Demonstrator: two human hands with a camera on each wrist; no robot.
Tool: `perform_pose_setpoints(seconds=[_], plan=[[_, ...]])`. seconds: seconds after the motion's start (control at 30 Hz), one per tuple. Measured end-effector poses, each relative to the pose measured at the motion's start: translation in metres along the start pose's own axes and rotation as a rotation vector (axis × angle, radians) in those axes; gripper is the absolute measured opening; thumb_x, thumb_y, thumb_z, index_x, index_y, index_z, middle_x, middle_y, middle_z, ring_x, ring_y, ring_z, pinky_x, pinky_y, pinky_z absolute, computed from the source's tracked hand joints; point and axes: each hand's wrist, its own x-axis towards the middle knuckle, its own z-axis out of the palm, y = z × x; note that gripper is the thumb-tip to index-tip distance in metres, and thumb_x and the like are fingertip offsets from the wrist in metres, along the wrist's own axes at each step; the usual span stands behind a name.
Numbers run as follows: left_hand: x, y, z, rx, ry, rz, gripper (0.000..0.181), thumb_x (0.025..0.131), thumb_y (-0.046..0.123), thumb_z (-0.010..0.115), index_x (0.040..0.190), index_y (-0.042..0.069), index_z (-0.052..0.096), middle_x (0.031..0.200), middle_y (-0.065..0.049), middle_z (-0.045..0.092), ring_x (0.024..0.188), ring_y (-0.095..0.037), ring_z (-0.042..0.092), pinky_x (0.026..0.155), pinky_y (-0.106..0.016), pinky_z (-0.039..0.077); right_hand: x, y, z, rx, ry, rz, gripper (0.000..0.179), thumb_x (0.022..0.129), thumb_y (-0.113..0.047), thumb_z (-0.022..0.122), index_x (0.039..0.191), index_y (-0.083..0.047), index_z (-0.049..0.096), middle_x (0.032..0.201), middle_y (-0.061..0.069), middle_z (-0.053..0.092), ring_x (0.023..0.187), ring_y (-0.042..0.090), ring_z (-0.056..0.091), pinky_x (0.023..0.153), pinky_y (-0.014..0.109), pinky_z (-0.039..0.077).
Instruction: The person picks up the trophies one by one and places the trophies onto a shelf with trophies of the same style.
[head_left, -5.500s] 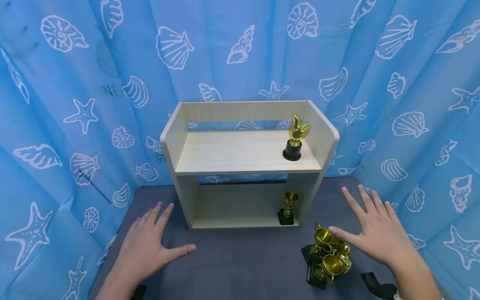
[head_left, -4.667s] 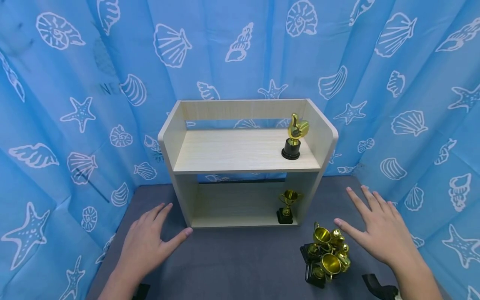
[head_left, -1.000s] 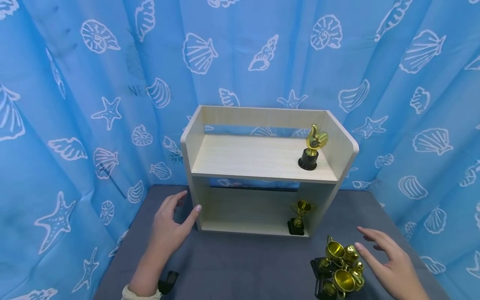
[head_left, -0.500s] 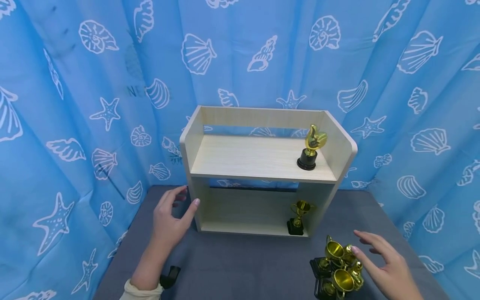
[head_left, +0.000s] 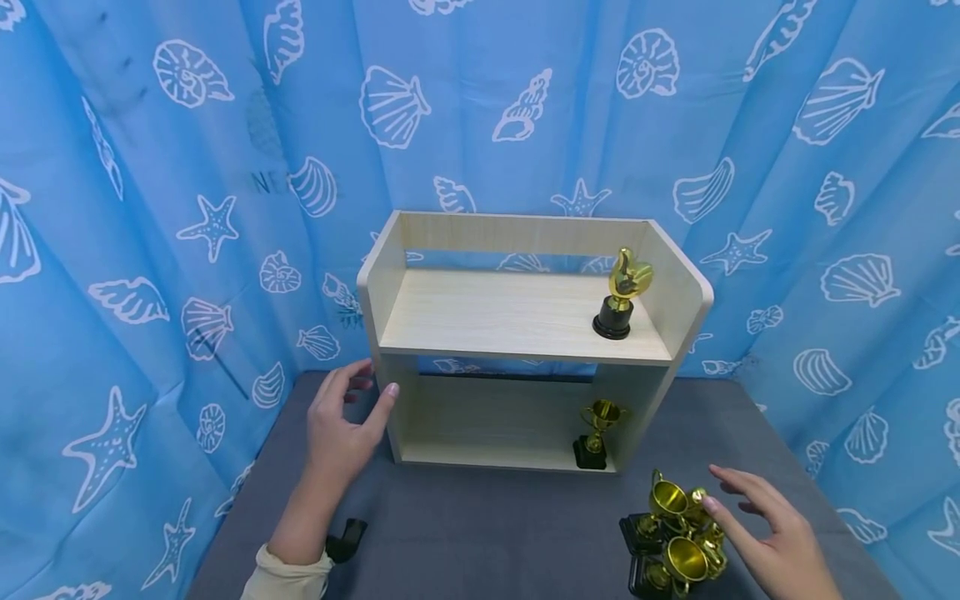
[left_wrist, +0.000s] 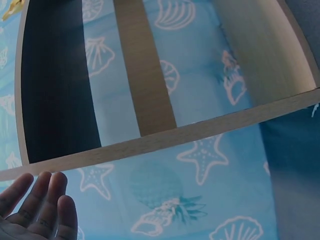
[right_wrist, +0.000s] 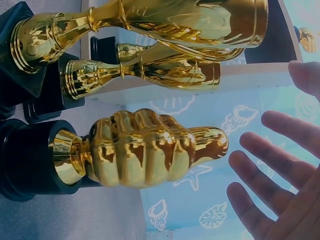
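Observation:
A pale wooden two-tier shelf (head_left: 525, 308) stands at the centre of the head view. Beside its left side panel is my left hand (head_left: 337, 442), fingers loosely bent and thumb apart, holding nothing. At front right my right hand (head_left: 776, 533) hovers by a cluster of trophies, its thumb overlapping a gold thumbs-up trophy (right_wrist: 145, 150) in the head view. In the right wrist view my relaxed fingers (right_wrist: 265, 195) are apart from that trophy's tip. Two gold cup trophies (head_left: 667, 498) with black bases stand left of it, partly hiding the cluster's other trophies.
A gold thumbs-up trophy (head_left: 628, 279) with a black base stands at the upper tier's right end. Below it, a small gold cup trophy (head_left: 596, 429) occupies the lower tier. Grey cloth (head_left: 480, 533) covers the table; blue shell-print curtains (head_left: 480, 100) surround it.
Earlier, both hands were spread flat over the table. The left has since come beside the shelf's side, rising slightly; the right has come down near the trophies. The view has shifted too.

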Motion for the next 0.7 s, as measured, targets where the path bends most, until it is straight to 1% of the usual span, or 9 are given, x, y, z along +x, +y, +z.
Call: perform_pose_setpoints(seconds=[0.1, 0.2, 0.27, 0.33, 0.37, 0.5, 0.57, 0.6, 0.7], plan=[[0.002, 0.001, 0.001, -0.003, 0.004, -0.001, 0.049, 0.093, 0.026, 0.083, 0.136, 0.007, 0.067, 0.126, -0.012, 0.071, 0.11, -0.025, 0.069, 0.09, -0.052, 0.056, -0.001, 0.002, 0.001, 0.006, 0.013, 0.001, 0.04, 0.102, -0.025, 0.073, 0.14, -0.013, 0.067, 0.128, 0.01, 0.065, 0.103, -0.03, 0.039, 0.08, 0.006, 0.044], [0.003, 0.0, 0.003, -0.008, 0.011, 0.0, 0.048, 0.093, 0.026, 0.082, 0.135, 0.007, 0.067, 0.126, -0.011, 0.072, 0.109, -0.025, 0.07, 0.09, -0.051, 0.056, -0.003, 0.004, 0.003, 0.019, 0.026, -0.004, 0.039, 0.102, -0.023, 0.074, 0.139, -0.013, 0.068, 0.126, 0.006, 0.066, 0.103, -0.03, 0.04, 0.079, 0.006, 0.044], [0.004, 0.0, 0.003, -0.015, 0.018, 0.003, 0.048, 0.093, 0.025, 0.082, 0.135, 0.007, 0.067, 0.126, -0.011, 0.072, 0.108, -0.025, 0.07, 0.089, -0.05, 0.056, -0.003, 0.005, 0.003, 0.022, 0.032, -0.01, 0.038, 0.101, -0.022, 0.074, 0.139, -0.013, 0.069, 0.125, -0.005, 0.064, 0.103, -0.029, 0.042, 0.079, 0.006, 0.045], [0.004, -0.001, 0.004, -0.021, 0.025, 0.005, 0.047, 0.093, 0.025, 0.082, 0.134, 0.007, 0.067, 0.125, -0.012, 0.072, 0.108, -0.024, 0.07, 0.089, -0.047, 0.055, -0.003, 0.006, 0.003, 0.031, 0.037, -0.014, 0.038, 0.101, -0.021, 0.074, 0.138, -0.013, 0.069, 0.125, -0.023, 0.059, 0.103, -0.029, 0.042, 0.078, 0.006, 0.045], [0.005, -0.001, 0.004, -0.025, 0.03, 0.008, 0.047, 0.093, 0.024, 0.082, 0.134, 0.006, 0.068, 0.125, -0.012, 0.072, 0.107, -0.024, 0.07, 0.088, -0.047, 0.055, -0.003, 0.006, 0.003, 0.035, 0.035, -0.012, 0.038, 0.101, -0.021, 0.073, 0.138, -0.013, 0.069, 0.125, -0.023, 0.059, 0.103, -0.029, 0.042, 0.078, 0.006, 0.045], [0.007, -0.002, 0.005, -0.028, 0.045, 0.015, 0.047, 0.093, 0.025, 0.083, 0.133, 0.005, 0.068, 0.122, -0.012, 0.072, 0.105, -0.024, 0.07, 0.087, -0.032, 0.053, -0.004, 0.007, 0.002, 0.023, 0.027, 0.009, 0.038, 0.102, -0.022, 0.073, 0.138, -0.013, 0.069, 0.125, -0.017, 0.062, 0.101, -0.029, 0.041, 0.077, 0.007, 0.045], [0.009, -0.002, 0.005, -0.026, 0.052, 0.02, 0.046, 0.093, 0.025, 0.082, 0.132, 0.005, 0.069, 0.121, -0.012, 0.072, 0.104, -0.024, 0.07, 0.086, -0.029, 0.052, -0.004, 0.008, 0.003, 0.022, 0.022, 0.017, 0.038, 0.102, -0.023, 0.073, 0.139, -0.013, 0.069, 0.125, -0.002, 0.065, 0.101, -0.03, 0.041, 0.077, 0.006, 0.045], [0.01, -0.002, 0.005, -0.026, 0.056, 0.022, 0.046, 0.093, 0.025, 0.082, 0.132, 0.005, 0.069, 0.121, -0.012, 0.072, 0.104, -0.024, 0.07, 0.086, -0.026, 0.051, -0.004, 0.008, 0.003, 0.024, 0.024, 0.016, 0.038, 0.102, -0.023, 0.073, 0.138, -0.013, 0.069, 0.125, -0.002, 0.065, 0.101, -0.03, 0.041, 0.077, 0.006, 0.045], [0.012, 0.0, 0.006, -0.026, 0.067, 0.028, 0.045, 0.093, 0.024, 0.082, 0.131, 0.005, 0.069, 0.12, -0.012, 0.072, 0.104, -0.025, 0.071, 0.086, -0.029, 0.052, -0.005, 0.009, 0.004, 0.034, 0.029, 0.013, 0.039, 0.101, -0.022, 0.074, 0.138, -0.012, 0.069, 0.123, -0.006, 0.064, 0.101, -0.029, 0.041, 0.077, 0.006, 0.045]])
